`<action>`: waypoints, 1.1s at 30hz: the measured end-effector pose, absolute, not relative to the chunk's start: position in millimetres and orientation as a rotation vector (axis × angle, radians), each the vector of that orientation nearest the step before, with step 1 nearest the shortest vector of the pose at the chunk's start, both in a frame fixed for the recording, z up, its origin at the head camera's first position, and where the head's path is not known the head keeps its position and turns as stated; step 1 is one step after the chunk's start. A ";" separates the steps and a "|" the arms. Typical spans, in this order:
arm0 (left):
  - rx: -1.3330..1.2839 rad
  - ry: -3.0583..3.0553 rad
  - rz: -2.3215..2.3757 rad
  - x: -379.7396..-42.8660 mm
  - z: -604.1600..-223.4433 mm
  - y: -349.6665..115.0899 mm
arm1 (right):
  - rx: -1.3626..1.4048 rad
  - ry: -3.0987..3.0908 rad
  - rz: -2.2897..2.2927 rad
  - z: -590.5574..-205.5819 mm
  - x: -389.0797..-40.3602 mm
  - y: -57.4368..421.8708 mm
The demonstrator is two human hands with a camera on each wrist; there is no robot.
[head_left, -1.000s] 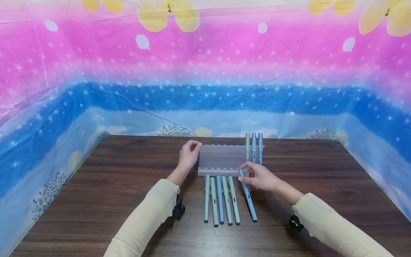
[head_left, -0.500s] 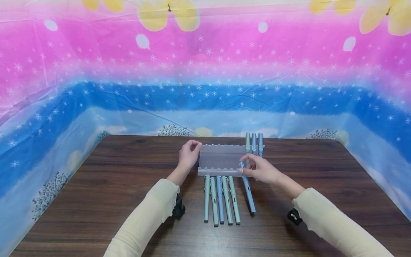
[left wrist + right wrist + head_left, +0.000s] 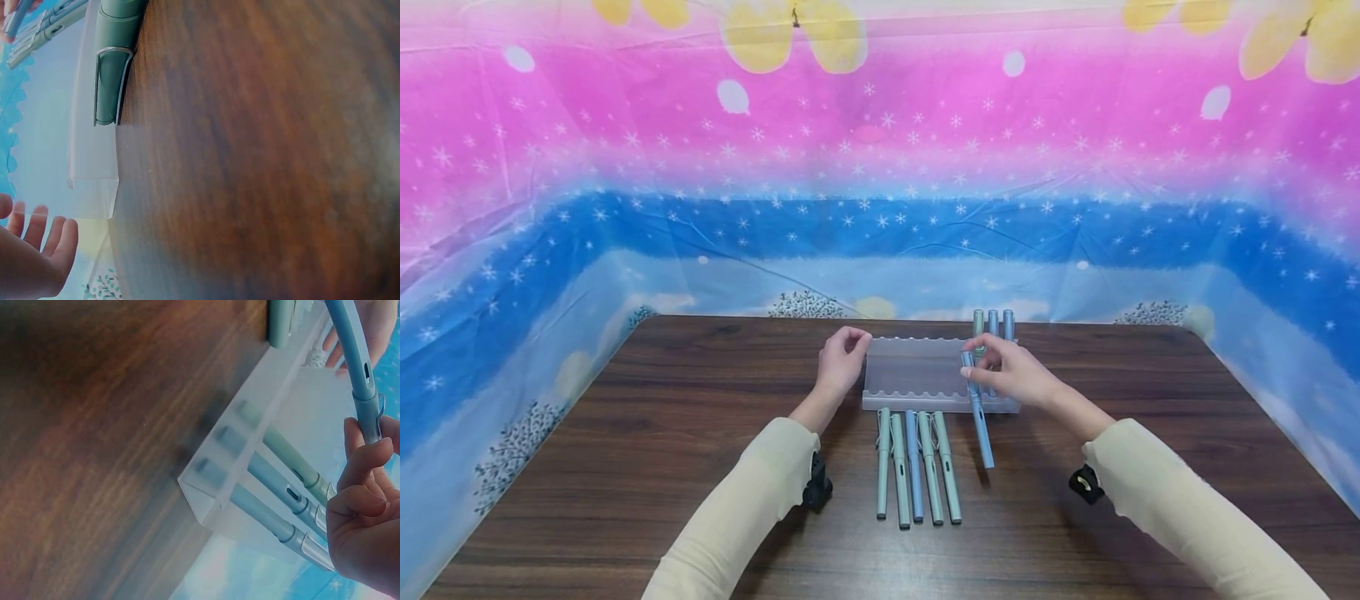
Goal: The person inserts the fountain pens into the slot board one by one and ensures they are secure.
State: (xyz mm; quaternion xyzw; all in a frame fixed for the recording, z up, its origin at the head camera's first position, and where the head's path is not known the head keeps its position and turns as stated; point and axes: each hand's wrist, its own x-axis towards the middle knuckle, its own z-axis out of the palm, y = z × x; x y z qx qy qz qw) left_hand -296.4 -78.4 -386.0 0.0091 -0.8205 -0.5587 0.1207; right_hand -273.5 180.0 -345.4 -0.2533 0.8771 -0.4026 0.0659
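Observation:
A clear plastic pen rack (image 3: 917, 367) with notched edges stands on the table. My left hand (image 3: 842, 360) pinches its upper left corner with thumb and forefinger; the other fingers are loosely spread in the left wrist view. My right hand (image 3: 1011, 371) grips a blue pen (image 3: 979, 421) by its cap between thumb and fingers, the barrel slanting down in front of the rack's right part. Behind that hand, a green pen (image 3: 290, 456) and two blue pens (image 3: 275, 487) rest side by side in the rack, partly hidden in the head view.
Several capped pens lie in a row before the rack, including a green pen (image 3: 883, 467) at the left end and a blue pen (image 3: 914, 467) in the middle. The dark wooden table (image 3: 700, 433) meets a patterned cloth (image 3: 820, 225) at its back and sides.
My right hand has lifted the blue pen and carried it away from me, over the rack's front edge. My left hand has stayed at the rack's corner.

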 end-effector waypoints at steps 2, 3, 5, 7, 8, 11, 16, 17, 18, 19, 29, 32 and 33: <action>0.032 -2.398 -1.636 -296.6 -386.0 -78.6 | -0.756 2.661 -1.212 -343.3 -275.0 179.8; 0.032 -2.399 -1.636 -296.6 -386.0 -78.7 | -0.756 2.665 -1.213 -342.3 -275.7 179.7; 0.033 -2.398 -1.637 -296.8 -385.9 -78.7 | -0.742 2.674 -1.214 -340.8 -277.4 179.9; 0.031 -2.397 -1.633 -297.0 -385.9 -78.7 | -0.721 2.672 -1.226 -339.5 -279.3 180.3; 0.028 -2.395 -1.628 -297.0 -385.9 -78.7 | -0.716 2.668 -1.233 -339.1 -280.2 180.5; 0.024 -2.392 -1.617 -297.4 -386.2 -78.4 | -0.707 2.668 -1.249 -337.5 -282.9 181.0; 0.024 -2.390 -1.619 -297.5 -386.0 -78.3 | -0.718 2.705 -1.237 -332.1 -287.6 180.2; 0.024 -2.390 -1.621 -297.5 -385.8 -78.4 | -0.719 2.716 -1.231 -330.8 -288.6 179.9; 0.022 -2.390 -1.624 -297.4 -385.6 -78.3 | -0.724 2.724 -1.227 -329.5 -289.8 179.8; 0.019 -2.390 -1.624 -297.4 -385.5 -78.2 | -0.732 2.730 -1.223 -328.0 -290.6 179.5; 0.033 -2.394 -1.607 -297.3 -385.3 -77.8 | -0.682 2.730 -1.281 -316.9 -295.6 178.1; 0.033 -2.398 -1.601 -297.3 -385.9 -77.9 | -0.685 2.749 -1.274 -315.9 -297.2 178.5; 0.034 -2.400 -1.601 -297.1 -385.9 -77.9 | -0.689 2.760 -1.270 -315.4 -297.5 178.6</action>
